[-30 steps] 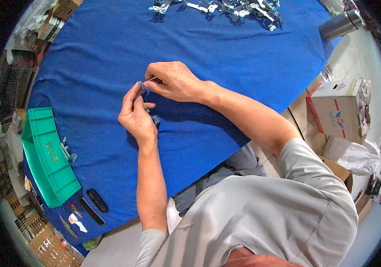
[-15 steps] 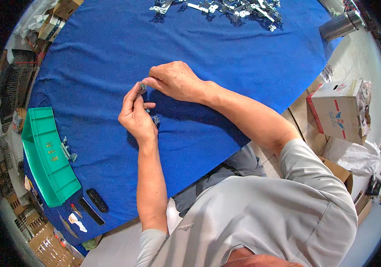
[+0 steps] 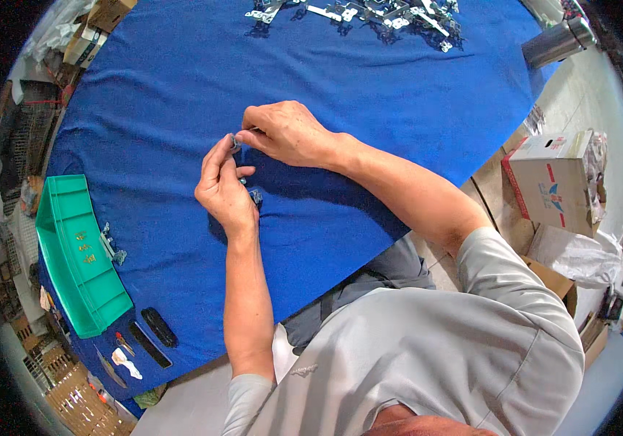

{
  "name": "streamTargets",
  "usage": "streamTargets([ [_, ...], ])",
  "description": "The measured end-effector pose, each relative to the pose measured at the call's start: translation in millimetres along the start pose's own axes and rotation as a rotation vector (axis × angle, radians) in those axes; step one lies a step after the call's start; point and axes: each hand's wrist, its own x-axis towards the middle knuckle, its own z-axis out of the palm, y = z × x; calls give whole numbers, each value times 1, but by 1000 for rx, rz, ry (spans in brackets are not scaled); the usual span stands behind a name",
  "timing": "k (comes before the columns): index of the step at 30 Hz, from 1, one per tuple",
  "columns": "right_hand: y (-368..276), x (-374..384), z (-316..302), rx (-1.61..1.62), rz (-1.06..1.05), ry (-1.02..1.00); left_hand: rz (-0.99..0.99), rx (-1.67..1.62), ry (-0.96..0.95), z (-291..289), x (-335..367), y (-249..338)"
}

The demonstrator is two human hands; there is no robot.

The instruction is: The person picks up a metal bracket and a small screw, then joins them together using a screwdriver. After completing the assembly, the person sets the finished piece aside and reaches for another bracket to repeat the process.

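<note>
Above the blue cloth, my left hand is closed around a small metal part. One end of the part shows at the fingertips. A greyish piece sticks out at the heel of the same hand; whether it belongs to the same part is hidden. My right hand comes in from the right, thumb and forefinger pinched together beside the exposed end. Anything between those fingertips is too small to make out.
A green tray with small brass-coloured pieces stands at the left, a metal part beside it. Two black oblong things lie nearer. Metal parts are heaped at the far edge. A steel cup and a carton are right.
My right fingertips have shifted very slightly to the right, and a bit more of the metal part's end shows. My left hand has barely moved.
</note>
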Motion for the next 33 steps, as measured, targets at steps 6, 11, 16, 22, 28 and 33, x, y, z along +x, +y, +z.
streamTargets([
  [6,-1,0,-2,-24,19,-8,-14,-29,12,1,-1,1],
  [11,-3,-1,-3,0,18,7,-18,-25,20,-1,0,-2],
  [16,-3,-1,-3,10,-16,31,-26,-45,23,-1,-1,-2],
  [22,-2,0,-5,-16,22,-3,-25,-50,33,1,-1,0],
  [28,2,-1,-3,33,-60,95,-42,-41,27,0,0,-2],
  [33,1,0,-5,3,-68,51,-46,-45,39,1,0,0],
])
